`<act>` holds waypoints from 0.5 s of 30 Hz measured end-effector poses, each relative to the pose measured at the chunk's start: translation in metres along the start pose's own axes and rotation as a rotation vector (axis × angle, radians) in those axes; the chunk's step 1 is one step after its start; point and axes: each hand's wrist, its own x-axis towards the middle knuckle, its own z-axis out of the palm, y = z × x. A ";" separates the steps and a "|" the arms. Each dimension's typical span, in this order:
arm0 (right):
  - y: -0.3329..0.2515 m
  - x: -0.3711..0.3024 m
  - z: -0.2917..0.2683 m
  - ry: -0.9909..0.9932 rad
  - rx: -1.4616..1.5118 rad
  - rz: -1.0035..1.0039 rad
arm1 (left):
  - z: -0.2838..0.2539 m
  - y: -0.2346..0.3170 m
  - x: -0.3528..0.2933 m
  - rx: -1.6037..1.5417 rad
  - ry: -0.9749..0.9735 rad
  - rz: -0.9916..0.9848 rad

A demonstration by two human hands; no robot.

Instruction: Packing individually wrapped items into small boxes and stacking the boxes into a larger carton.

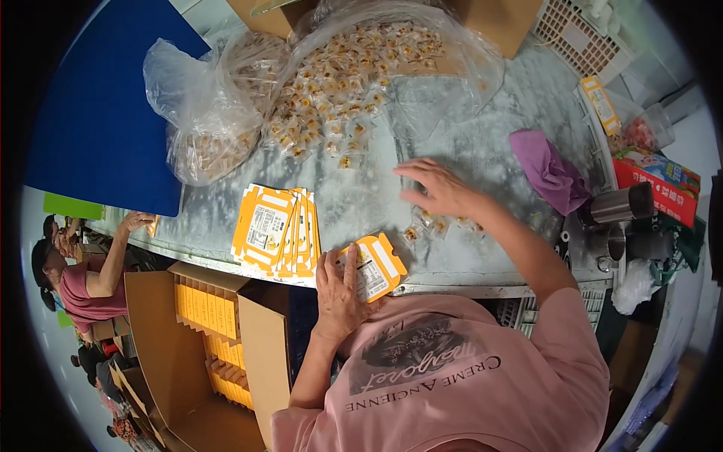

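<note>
At the table's near edge, my left hand (337,290) grips a small yellow and white carton (380,265), its flap pointing right. My right hand (437,188) hovers over the table with fingers apart and nothing visible in them. Beneath that hand and forearm lie several small clear-wrapped packets (428,223) with yellow-brown contents. Left of the carton, a fanned stack of flat yellow and white cartons (263,218) rests on the table. Farther back, a large heap of the same packets (324,90) spills from a big clear plastic bag (482,71).
An open cardboard box (263,361) with rows of yellow cartons (207,309) stands below the table edge at left. A blue panel (105,105) rises behind it; another person's hand (137,220) is beside it. At right lie a purple cloth (550,169) and a metal cup (614,205).
</note>
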 end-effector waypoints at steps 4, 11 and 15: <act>-0.015 -0.059 0.002 -0.167 -0.246 0.049 | 0.004 0.002 0.004 -0.020 0.031 0.003; -0.021 -0.081 0.040 -0.133 -0.172 -0.048 | 0.013 0.016 0.045 -0.054 0.043 0.130; -0.033 -0.095 0.002 -0.055 -0.187 0.044 | 0.008 0.010 0.054 -0.056 0.028 0.153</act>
